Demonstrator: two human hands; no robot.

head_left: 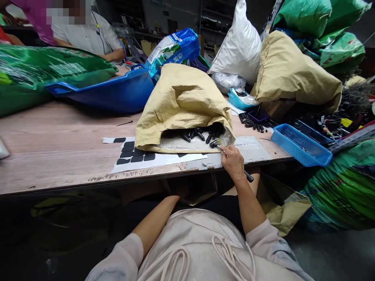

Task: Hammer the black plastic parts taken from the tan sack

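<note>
My right hand (233, 160) is closed around a small hammer (215, 143), with its metal head forward at the mouth of a tan sack and its black grip sticking out behind my wrist. The sack (187, 93) lies on the table with its opening toward me. Inside the mouth are several black cylindrical parts (200, 134); what these are I cannot make out. A white sheet with black rounded squares (136, 153) lies partly under the sack. My left forearm reaches down below the table edge, and its hand is hidden in the shadow there.
A blue basin (117, 91) and a green sack (52, 70) stand at the left, with a person (102, 35) behind them. At the right are a blue basket (301, 144), loose black parts (253, 124) and another tan sack (295, 74). The table's front edge runs before me.
</note>
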